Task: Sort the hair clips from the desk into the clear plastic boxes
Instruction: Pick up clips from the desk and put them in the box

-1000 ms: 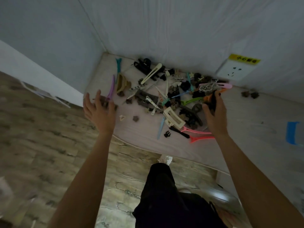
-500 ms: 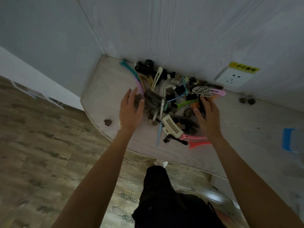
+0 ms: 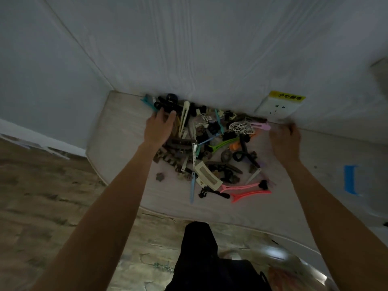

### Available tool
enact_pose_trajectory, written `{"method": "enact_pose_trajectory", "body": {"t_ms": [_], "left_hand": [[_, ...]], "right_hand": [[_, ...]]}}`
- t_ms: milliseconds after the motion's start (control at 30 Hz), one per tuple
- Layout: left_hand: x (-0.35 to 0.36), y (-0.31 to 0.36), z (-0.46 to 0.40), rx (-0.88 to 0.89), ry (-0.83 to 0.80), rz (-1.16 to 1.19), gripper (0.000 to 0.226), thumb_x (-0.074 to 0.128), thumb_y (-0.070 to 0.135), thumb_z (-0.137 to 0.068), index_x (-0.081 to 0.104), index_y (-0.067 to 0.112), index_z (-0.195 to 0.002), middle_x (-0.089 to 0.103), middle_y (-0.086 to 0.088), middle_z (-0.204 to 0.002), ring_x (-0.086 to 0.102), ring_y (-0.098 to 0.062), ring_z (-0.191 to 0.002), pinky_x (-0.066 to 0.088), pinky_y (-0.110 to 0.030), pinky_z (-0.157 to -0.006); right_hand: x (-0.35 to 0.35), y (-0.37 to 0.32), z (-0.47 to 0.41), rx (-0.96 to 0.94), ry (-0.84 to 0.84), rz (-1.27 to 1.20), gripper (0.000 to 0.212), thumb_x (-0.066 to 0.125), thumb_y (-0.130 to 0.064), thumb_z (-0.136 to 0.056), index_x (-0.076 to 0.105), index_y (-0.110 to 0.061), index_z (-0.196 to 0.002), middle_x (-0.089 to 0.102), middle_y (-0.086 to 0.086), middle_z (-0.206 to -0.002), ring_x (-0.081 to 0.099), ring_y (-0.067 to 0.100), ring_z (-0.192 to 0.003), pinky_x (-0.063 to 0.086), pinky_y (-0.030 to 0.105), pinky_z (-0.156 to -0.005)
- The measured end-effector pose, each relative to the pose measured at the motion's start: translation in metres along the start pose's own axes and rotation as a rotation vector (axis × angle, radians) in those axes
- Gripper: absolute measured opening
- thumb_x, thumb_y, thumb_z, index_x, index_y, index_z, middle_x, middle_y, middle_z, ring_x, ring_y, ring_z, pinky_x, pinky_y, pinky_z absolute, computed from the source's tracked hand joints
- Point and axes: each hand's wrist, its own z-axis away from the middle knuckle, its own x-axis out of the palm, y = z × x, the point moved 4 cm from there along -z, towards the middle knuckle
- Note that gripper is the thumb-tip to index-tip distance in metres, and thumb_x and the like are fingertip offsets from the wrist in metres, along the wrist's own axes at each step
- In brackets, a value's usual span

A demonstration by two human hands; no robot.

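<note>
While the hands had been spread wide of the clips a second before, the table (image 3: 130,127) now carried them drawn into one heap (image 3: 210,148) against the wall (image 3: 210,49), beside the socket (image 3: 277,107). That suggests gathering was nearly done and sorting had not begun; no clear boxes could be seen in view, only a blue-edged thing (image 3: 349,179) at the right, too dim to name. The left hand (image 3: 159,129) had moved in from the table's left edge and lay over the heap's far left, fingers fairly straight, pressing the black clips (image 3: 168,101) inward and gripping nothing I could see. The right hand (image 3: 284,141) had shifted out to the heap's right by the wall, fingers curled; whether it held anything I cannot tell. Two pink clips (image 3: 245,191) lay at the near side, a small dark flower clip (image 3: 160,177) apart at the left.
</note>
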Motion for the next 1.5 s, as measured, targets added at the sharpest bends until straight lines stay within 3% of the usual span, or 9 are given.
{"method": "enact_pose_trajectory", "body": {"t_ms": [67, 167, 333, 433, 567, 867, 1067, 1300, 1500], "left_hand": [[0.006, 0.001, 0.009, 0.021, -0.007, -0.01, 0.076, 0.027, 0.068, -0.086, 0.023, 0.022, -0.146, 0.047, -0.018, -0.138, 0.043, -0.038, -0.126, 0.036, -0.049, -0.106], [0.012, 0.001, 0.018, 0.049, -0.057, -0.061, 0.069, 0.026, 0.065, -0.089, 0.018, 0.028, -0.146, 0.053, -0.018, -0.131, 0.049, -0.037, -0.119, 0.041, -0.047, -0.101], [-0.008, 0.004, 0.028, 0.087, 0.071, -0.219, 0.05, 0.03, 0.039, -0.099, 0.027, 0.02, -0.145, 0.057, -0.021, -0.123, 0.053, -0.037, -0.112, 0.041, -0.04, -0.091], [-0.033, -0.005, 0.021, 0.21, 0.183, -0.309, 0.039, 0.033, 0.018, -0.099, 0.045, 0.016, -0.136, 0.055, -0.017, -0.127, 0.05, -0.034, -0.115, 0.038, -0.04, -0.097], [-0.043, -0.009, 0.002, 0.536, 0.057, -0.431, 0.044, 0.048, -0.005, -0.085, 0.054, 0.009, -0.126, 0.053, -0.018, -0.13, 0.045, -0.036, -0.119, 0.035, -0.04, -0.103], [-0.031, -0.005, -0.016, 0.567, -0.026, -0.552, 0.039, 0.062, 0.013, -0.082, 0.057, 0.011, -0.121, 0.062, -0.013, -0.119, 0.049, -0.032, -0.115, 0.04, -0.04, -0.092], [-0.039, -0.004, 0.001, 0.58, 0.152, -0.288, 0.045, 0.059, 0.009, -0.082, 0.054, 0.011, -0.126, 0.057, -0.016, -0.123, 0.049, -0.032, -0.116, 0.039, -0.036, -0.097], [-0.031, 0.036, -0.024, 0.574, 0.117, -0.315, 0.053, 0.068, 0.015, -0.078, 0.049, 0.015, -0.127, 0.049, -0.013, -0.131, 0.048, -0.031, -0.115, 0.044, -0.042, -0.094], [-0.039, 0.036, -0.021, 0.626, 0.216, -0.416, 0.041, 0.07, 0.014, -0.073, 0.059, 0.015, -0.113, 0.055, -0.015, -0.118, 0.051, -0.033, -0.105, 0.048, -0.044, -0.081]], "right_hand": [[0.009, -0.014, 0.008, -0.033, -0.096, -0.033, 0.041, 0.044, -0.03, -0.088, 0.056, -0.001, -0.114, 0.056, 0.025, -0.119, 0.052, 0.039, -0.113, 0.044, 0.047, -0.098], [0.024, -0.031, 0.028, -0.071, -0.14, -0.147, 0.049, 0.04, -0.038, -0.083, 0.055, -0.001, -0.111, 0.057, 0.022, -0.11, 0.054, 0.034, -0.103, 0.042, 0.038, -0.085], [0.017, -0.034, 0.045, -0.084, -0.218, -0.104, 0.057, 0.051, -0.035, -0.086, 0.041, -0.006, -0.134, 0.041, 0.017, -0.139, 0.038, 0.032, -0.129, 0.033, 0.043, -0.109], [0.002, -0.056, 0.055, -0.375, -0.093, -0.003, 0.036, 0.053, -0.019, -0.088, 0.054, -0.008, -0.122, 0.055, 0.015, -0.127, 0.048, 0.033, -0.118, 0.038, 0.042, -0.101], [0.022, -0.094, 0.064, -0.708, -0.133, 0.191, 0.028, 0.05, -0.019, -0.079, 0.067, -0.01, -0.099, 0.065, 0.013, -0.105, 0.056, 0.035, -0.1, 0.045, 0.044, -0.088], [0.055, -0.112, 0.063, -0.654, -0.247, 0.309, 0.023, 0.061, -0.016, -0.078, 0.064, -0.011, -0.1, 0.062, 0.012, -0.107, 0.053, 0.037, -0.106, 0.046, 0.049, -0.091], [0.093, -0.176, 0.1, -1.032, -0.415, 0.37, 0.053, 0.07, -0.041, -0.073, 0.056, -0.015, -0.117, 0.061, 0.007, -0.117, 0.051, 0.029, -0.115, 0.035, 0.045, -0.104], [0.092, -0.164, 0.082, -0.851, -0.409, 0.388, 0.056, 0.072, -0.034, -0.075, 0.049, -0.018, -0.123, 0.059, 0.007, -0.123, 0.051, 0.028, -0.118, 0.029, 0.041, -0.107], [0.068, -0.159, 0.074, -0.479, -0.367, -0.097, 0.048, 0.07, -0.031, -0.08, 0.046, -0.011, -0.117, 0.063, 0.007, -0.115, 0.06, 0.02, -0.101, 0.044, 0.027, -0.087]]}}
